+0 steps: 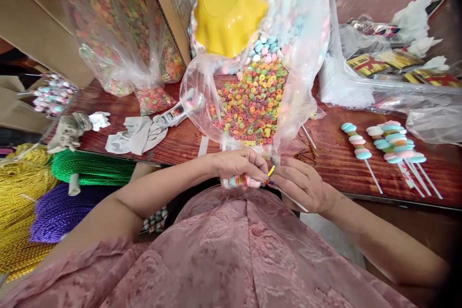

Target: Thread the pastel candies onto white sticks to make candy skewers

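Note:
My left hand (240, 163) is closed round a wrapped skewer of pastel candies (241, 182), held close to my body at the table's near edge. My right hand (301, 184) pinches a thin gold twist tie (271, 171) at the skewer's end, where the white stick (293, 199) comes out under my fingers. Just beyond both hands stands an open clear bag of coloured ring candies (252, 101).
Several finished candy skewers (391, 142) lie on the wooden table (335, 163) to the right, loose gold ties (306, 154) beside them. A yellow bowl (228, 9) sits upside down on pastel candies. Clear tray of wrappers (390, 48) at back right; cardboard box (43, 24) and cord spools (90, 168) left.

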